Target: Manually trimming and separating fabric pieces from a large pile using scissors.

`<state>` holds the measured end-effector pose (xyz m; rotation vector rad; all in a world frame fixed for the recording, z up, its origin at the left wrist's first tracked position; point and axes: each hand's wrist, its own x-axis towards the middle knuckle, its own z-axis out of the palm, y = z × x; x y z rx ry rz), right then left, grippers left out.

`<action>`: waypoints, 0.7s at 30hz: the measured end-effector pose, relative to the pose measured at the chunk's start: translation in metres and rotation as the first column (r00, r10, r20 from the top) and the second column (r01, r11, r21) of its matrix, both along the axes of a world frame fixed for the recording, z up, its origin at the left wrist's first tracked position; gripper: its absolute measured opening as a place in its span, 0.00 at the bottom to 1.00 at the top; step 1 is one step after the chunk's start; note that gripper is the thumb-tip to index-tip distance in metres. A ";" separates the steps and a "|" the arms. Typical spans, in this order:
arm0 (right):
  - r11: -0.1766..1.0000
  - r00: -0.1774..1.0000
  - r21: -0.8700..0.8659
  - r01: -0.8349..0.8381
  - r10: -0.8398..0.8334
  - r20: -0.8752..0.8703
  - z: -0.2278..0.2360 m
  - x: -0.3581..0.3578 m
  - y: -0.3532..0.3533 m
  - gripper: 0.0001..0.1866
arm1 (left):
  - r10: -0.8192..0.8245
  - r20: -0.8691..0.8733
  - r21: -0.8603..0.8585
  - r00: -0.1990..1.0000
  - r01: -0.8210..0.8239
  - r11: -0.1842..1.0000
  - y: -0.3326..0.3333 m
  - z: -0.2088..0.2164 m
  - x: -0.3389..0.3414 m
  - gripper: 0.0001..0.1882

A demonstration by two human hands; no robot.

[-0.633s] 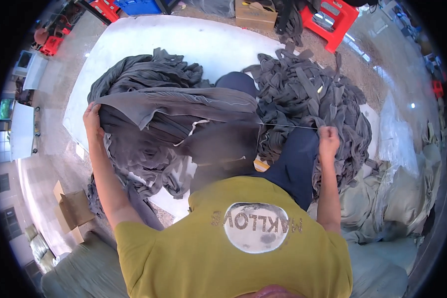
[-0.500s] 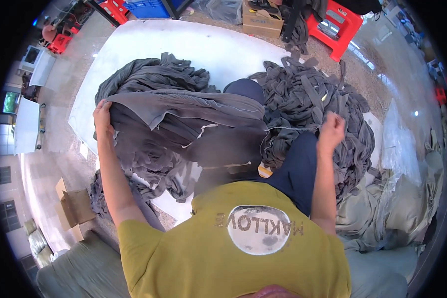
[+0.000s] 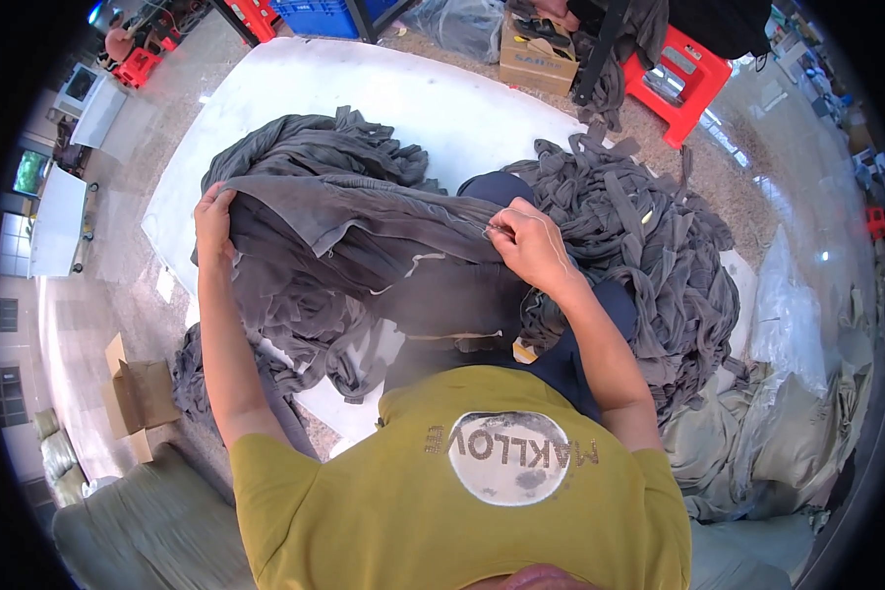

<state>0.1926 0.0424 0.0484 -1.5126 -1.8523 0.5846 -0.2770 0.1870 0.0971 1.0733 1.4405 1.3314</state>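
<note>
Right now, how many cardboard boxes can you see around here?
2. One open cardboard box stands at the top, beside the red stool. Another open box sits on the floor at lower left. Others may be hidden behind the fabric heaps.

Bright, even daylight over the whole scene; no hard shadows. The white sheet (image 3: 403,98) on the floor reflects strongly, near overexposed at its far edge. Soft shade only beneath the raised grey cloth (image 3: 364,211) and in its folds. Small specular glare on the clear plastic bag (image 3: 787,315) beyond the sheet's right edge. Bright window patches (image 3: 29,177) far left. Heavy fisheye distortion: straight lines bow toward the rim, black vignette all round. Centre sharp; rim detail compressed and soft. No obvious motion blur.
</note>
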 end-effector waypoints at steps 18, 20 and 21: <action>0.841 -0.201 -0.055 -0.539 -0.191 -0.961 0.033 0.076 -0.064 0.05 | 0.075 0.128 -0.011 0.989 -0.074 0.997 0.030 -0.012 -0.004 0.10; 0.806 0.169 -0.255 -0.534 -0.194 -0.966 0.018 0.097 -0.088 0.06 | 0.102 0.164 -0.006 0.981 -0.102 0.995 0.043 -0.009 -0.024 0.11; 0.800 0.443 -0.407 -0.441 -0.201 -0.874 0.007 0.111 -0.102 0.06 | 0.098 0.160 -0.004 0.982 -0.099 0.995 0.047 -0.005 -0.038 0.11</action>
